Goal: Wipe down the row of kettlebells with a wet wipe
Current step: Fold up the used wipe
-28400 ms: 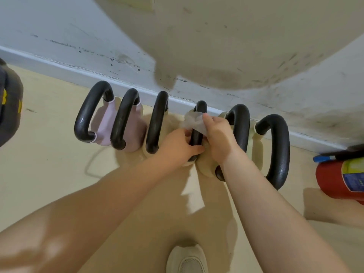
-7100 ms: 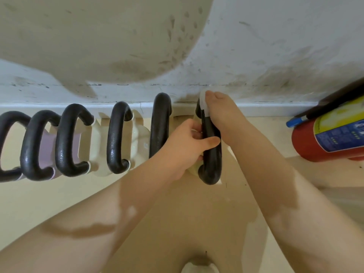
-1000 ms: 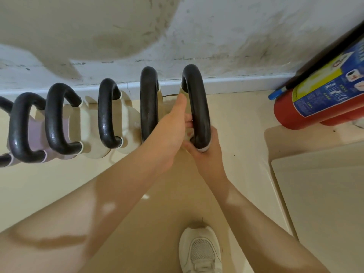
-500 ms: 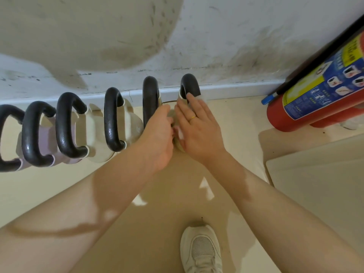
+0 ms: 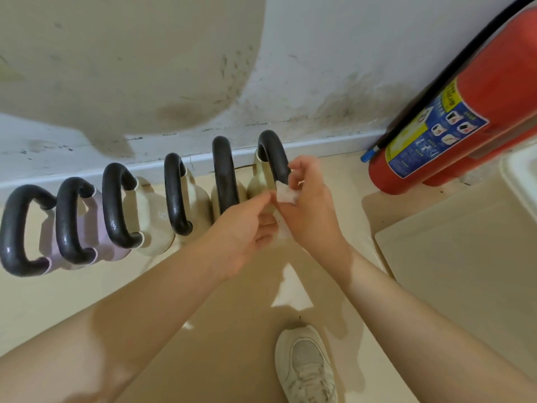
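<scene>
Several kettlebells with black handles stand in a row along the wall: lilac ones at the left [image 5: 87,216], cream ones further right. The rightmost kettlebell [image 5: 271,158] is partly behind my hands. A small folded white wet wipe [image 5: 286,194] is pinched in my right hand [image 5: 308,210], just in front of that kettlebell's handle. My left hand [image 5: 244,231] is beside it, fingertips reaching to the wipe's left edge; whether it grips the wipe is unclear. Neither hand touches a kettlebell.
A red fire extinguisher [image 5: 470,112] with a black hose leans against the stained white wall [image 5: 319,68] at the right. A beige mat [image 5: 465,271] lies on the floor at the right. My white shoe [image 5: 305,365] is below my hands.
Both hands have come off the rightmost kettlebell and drawn back a little. The wipe, hidden under my right palm half a second ago, is now held up between the fingers.
</scene>
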Motion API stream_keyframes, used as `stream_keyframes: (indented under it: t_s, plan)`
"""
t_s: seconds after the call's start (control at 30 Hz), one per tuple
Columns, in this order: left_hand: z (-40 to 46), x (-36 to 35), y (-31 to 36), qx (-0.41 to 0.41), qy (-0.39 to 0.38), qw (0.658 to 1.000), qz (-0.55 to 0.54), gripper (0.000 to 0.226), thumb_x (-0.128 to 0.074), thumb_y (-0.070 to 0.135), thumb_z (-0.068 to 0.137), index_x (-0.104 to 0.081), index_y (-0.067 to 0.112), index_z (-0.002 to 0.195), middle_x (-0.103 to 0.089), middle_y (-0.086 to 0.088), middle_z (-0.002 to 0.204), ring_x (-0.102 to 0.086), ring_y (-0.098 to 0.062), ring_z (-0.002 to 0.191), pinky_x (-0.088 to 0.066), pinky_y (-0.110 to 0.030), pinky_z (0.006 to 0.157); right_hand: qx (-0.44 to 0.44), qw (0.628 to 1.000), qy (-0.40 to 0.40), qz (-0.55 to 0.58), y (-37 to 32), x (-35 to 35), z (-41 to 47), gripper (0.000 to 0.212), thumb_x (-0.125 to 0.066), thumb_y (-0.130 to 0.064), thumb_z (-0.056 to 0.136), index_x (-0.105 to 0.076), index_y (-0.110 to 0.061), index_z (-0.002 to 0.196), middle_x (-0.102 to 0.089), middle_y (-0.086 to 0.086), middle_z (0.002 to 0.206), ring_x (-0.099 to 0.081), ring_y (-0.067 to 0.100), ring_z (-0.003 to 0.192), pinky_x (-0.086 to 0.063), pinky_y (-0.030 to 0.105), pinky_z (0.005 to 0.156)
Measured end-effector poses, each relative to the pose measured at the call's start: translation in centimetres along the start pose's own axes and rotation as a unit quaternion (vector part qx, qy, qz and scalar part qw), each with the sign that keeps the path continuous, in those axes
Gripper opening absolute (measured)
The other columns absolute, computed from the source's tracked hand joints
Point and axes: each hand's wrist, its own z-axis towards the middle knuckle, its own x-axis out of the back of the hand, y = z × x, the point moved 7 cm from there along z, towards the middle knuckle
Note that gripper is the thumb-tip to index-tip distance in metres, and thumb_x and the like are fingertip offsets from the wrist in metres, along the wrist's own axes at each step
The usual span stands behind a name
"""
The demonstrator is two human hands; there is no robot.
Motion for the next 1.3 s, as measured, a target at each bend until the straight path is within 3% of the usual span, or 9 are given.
stream_keyframes:
  t_s: [0.23,0.37,0.43,0.63,0.83,0.93,1.03,1.1,1.3]
  plan:
    - [-1.5,-7.1,3.4,-0.062,-0.103,0.993,-0.014,0.028,-0.064,0.020,0.082,-0.063,0.009,0.108,-0.072,-0.001,0.088,-0.067,-0.014,0.083,-0.054,-0.024,0.070,0.054,0.994,0.080,-0.051,-1.6,7.2,-1.5,0.018,-0.061,0.002,0.075,-0.053,-0.013,0.079,-0.038,-0.018,0.078,-0.045,-0.011,0.069,-0.037,0.003,0.059]
    - [-1.5,-10.9,4.6,-0.074,-0.122,0.990,0.007,0.014,-0.060,0.003,0.083,-0.061,0.006,0.097,-0.067,-0.005,0.076,-0.065,-0.011,0.065,-0.054,-0.020,0.058,0.125,0.969,0.069,-0.202,-2.8,11.8,-2.5,0.021,-0.073,-0.011,0.068,-0.059,-0.006,0.084,-0.054,-0.007,0.084,-0.053,0.002,0.076,-0.046,0.019,0.065]
    - [-1.8,-13.6,5.4,-0.081,-0.154,0.984,0.032,0.016,-0.055,0.000,0.084,-0.061,-0.001,0.098,-0.063,-0.008,0.076,-0.061,-0.014,0.066,-0.054,-0.019,0.059,0.195,0.933,0.087,-0.291,-4.0,14.1,-3.7,0.032,-0.075,-0.019,0.068,-0.061,-0.007,0.094,-0.063,0.007,0.091,-0.059,0.026,0.080,-0.049,0.039,0.065]
    - [-3.8,-21.1,8.5,-0.117,-0.253,0.956,0.094,0.017,-0.053,0.007,0.086,-0.068,0.006,0.079,-0.065,-0.002,0.074,-0.059,-0.008,0.068,-0.051,-0.012,0.058,0.220,0.902,0.138,-0.346,-4.1,21.7,-7.1,0.034,-0.065,-0.027,0.083,-0.055,-0.017,0.114,-0.044,-0.003,0.125,-0.049,0.020,0.106,-0.041,0.035,0.085]
    - [-7.0,-28.6,9.9,-0.145,-0.324,0.904,0.240,0.022,-0.065,0.020,0.069,-0.067,-0.001,0.078,-0.066,-0.014,0.079,-0.063,-0.023,0.082,-0.051,-0.031,0.084,0.216,0.882,0.235,-0.347,-5.4,29.4,-10.2,0.022,-0.053,-0.013,0.094,-0.074,-0.005,0.099,-0.069,0.008,0.095,-0.057,0.021,0.081,-0.048,0.029,0.071]
    - [-8.6,-31.5,11.5,-0.270,-0.324,0.846,0.326,0.029,-0.059,0.036,0.061,-0.076,0.018,0.076,-0.071,0.002,0.091,-0.059,-0.018,0.104,-0.038,-0.024,0.100,0.201,0.851,0.317,-0.367,-5.7,32.8,-12.1,0.020,-0.053,-0.011,0.093,-0.073,-0.013,0.092,-0.073,0.004,0.084,-0.055,0.020,0.076,-0.048,0.036,0.059]
    - [-10.6,-34.1,12.6,-0.554,-0.238,0.636,0.482,0.041,-0.040,0.042,0.080,-0.073,0.021,0.095,-0.058,0.008,0.120,-0.036,-0.013,0.125,-0.020,-0.021,0.106,0.140,0.820,0.393,-0.392,-4.7,35.5,-13.9,0.013,-0.059,-0.005,0.088,-0.059,-0.018,0.089,-0.073,-0.001,0.079,-0.053,0.021,0.069,-0.044,0.031,0.060]
    - [-10.8,-35.5,11.8,-0.616,-0.218,0.531,0.540,0.043,-0.038,0.044,0.085,-0.072,0.023,0.099,-0.044,-0.005,0.141,-0.017,-0.021,0.136,-0.006,-0.031,0.109,0.097,0.832,0.388,-0.386,-3.5,36.4,-14.5,0.016,-0.061,-0.001,0.085,-0.059,-0.016,0.086,-0.072,0.001,0.083,-0.057,0.025,0.065,-0.044,0.030,0.058]
    - [-8.9,-37.1,10.1,-0.613,-0.219,0.470,0.595,0.051,-0.028,0.052,0.090,-0.069,0.028,0.106,-0.013,-0.010,0.157,0.002,-0.022,0.140,0.013,-0.024,0.109,-0.013,0.904,0.265,-0.334,-0.2,35.6,-14.3,0.021,-0.048,-0.012,0.084,-0.068,-0.006,0.084,-0.068,0.009,0.100,-0.061,0.022,0.071,-0.038,0.019,0.064]
